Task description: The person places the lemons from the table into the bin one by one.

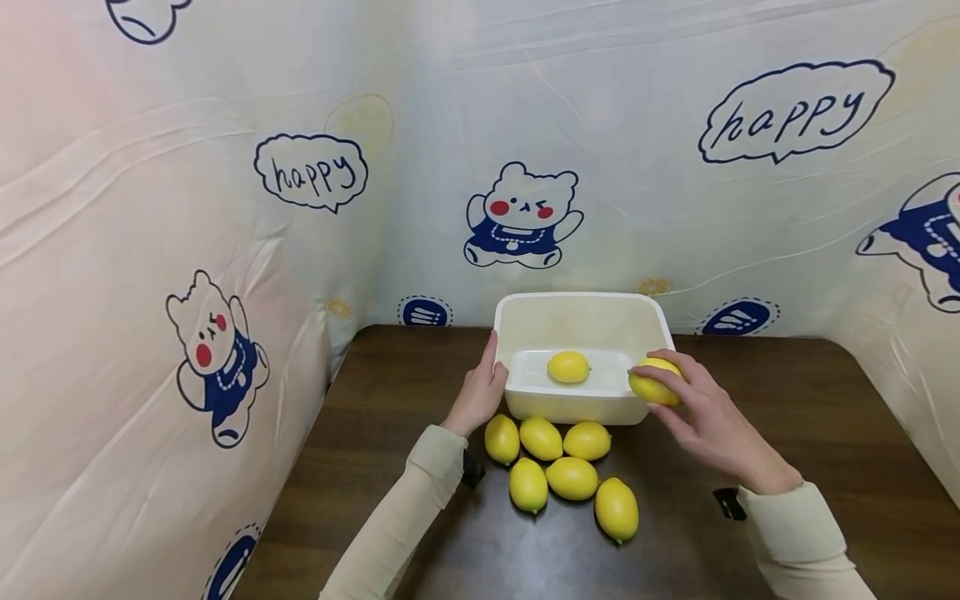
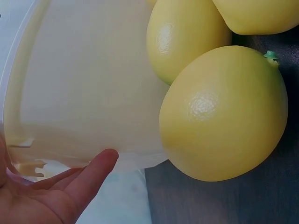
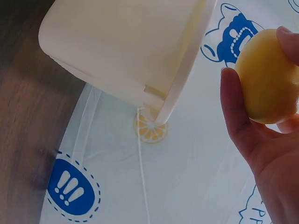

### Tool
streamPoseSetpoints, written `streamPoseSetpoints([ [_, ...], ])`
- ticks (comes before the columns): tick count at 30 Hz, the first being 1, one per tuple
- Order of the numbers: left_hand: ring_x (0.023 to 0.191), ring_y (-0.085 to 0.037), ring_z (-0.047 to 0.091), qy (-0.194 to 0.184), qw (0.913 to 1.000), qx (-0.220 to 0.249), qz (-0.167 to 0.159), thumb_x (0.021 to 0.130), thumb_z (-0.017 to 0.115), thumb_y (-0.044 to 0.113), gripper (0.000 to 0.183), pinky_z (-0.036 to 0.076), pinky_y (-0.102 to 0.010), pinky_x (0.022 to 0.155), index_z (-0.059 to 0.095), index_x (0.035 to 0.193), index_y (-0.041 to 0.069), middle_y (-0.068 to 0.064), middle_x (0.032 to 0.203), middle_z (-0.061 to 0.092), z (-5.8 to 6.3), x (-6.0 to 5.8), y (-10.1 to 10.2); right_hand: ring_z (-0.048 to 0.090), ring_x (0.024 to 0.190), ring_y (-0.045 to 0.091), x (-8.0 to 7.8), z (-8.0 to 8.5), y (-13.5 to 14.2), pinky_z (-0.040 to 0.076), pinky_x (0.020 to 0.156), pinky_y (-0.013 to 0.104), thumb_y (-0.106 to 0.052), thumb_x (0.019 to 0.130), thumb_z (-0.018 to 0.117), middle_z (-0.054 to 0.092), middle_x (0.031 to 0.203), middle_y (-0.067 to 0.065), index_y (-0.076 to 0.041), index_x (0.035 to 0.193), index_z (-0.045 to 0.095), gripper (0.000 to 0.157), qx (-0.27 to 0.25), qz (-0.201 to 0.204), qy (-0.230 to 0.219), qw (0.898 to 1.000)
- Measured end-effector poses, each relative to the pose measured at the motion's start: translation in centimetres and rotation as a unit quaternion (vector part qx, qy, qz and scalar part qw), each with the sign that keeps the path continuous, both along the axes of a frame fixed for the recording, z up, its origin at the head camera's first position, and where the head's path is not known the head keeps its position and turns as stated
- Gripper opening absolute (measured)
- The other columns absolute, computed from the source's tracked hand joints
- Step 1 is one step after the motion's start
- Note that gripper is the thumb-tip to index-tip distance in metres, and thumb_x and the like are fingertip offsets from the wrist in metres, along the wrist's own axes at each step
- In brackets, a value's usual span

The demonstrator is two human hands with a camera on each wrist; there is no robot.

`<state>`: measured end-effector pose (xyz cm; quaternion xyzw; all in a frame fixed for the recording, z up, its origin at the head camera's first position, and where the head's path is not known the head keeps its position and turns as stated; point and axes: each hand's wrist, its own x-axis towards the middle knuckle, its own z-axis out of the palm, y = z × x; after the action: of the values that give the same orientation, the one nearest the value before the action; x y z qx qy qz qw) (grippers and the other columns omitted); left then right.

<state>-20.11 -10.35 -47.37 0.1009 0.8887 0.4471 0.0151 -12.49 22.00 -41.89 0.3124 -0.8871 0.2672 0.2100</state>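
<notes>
In the head view a white plastic bin (image 1: 577, 407) stands on the table, with one lemon (image 1: 567, 367) lying inside. My left hand (image 1: 480, 392) rests against the bin's left side, fingers straight; the thumb (image 2: 100, 168) lies along its wall in the left wrist view. My right hand (image 1: 708, 408) holds another lemon (image 1: 654, 382) at the bin's right rim, gripped between thumb and fingers, as the right wrist view shows with that lemon (image 3: 267, 77). Several lemons (image 1: 572, 478) lie in front of the bin, the nearest one (image 2: 224, 114) large in the left wrist view.
The dark wooden table (image 1: 360, 500) ends at a pale printed curtain (image 1: 420, 242) with bears and speech bubbles, which hangs behind and along both sides. One lemon (image 1: 617, 510) lies closest to the front, slightly apart from the group.
</notes>
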Motion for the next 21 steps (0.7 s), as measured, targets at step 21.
streamPoseSetpoints([
  [21, 0.127, -0.025, 0.052, -0.006, 0.9999, 0.008, 0.004, 0.102, 0.031, 0.024, 0.061, 0.037, -0.043, 0.11, 0.005, 0.157, 0.019, -0.008, 0.157, 0.03, 0.15, 0.12, 0.12, 0.046, 0.118, 0.028, -0.7, 0.84, 0.29, 0.018, 0.102, 0.0, 0.007, 0.072, 0.076, 0.049, 0.133, 0.015, -0.015, 0.122, 0.062, 0.056, -0.009, -0.026, 0.008, 1.0],
])
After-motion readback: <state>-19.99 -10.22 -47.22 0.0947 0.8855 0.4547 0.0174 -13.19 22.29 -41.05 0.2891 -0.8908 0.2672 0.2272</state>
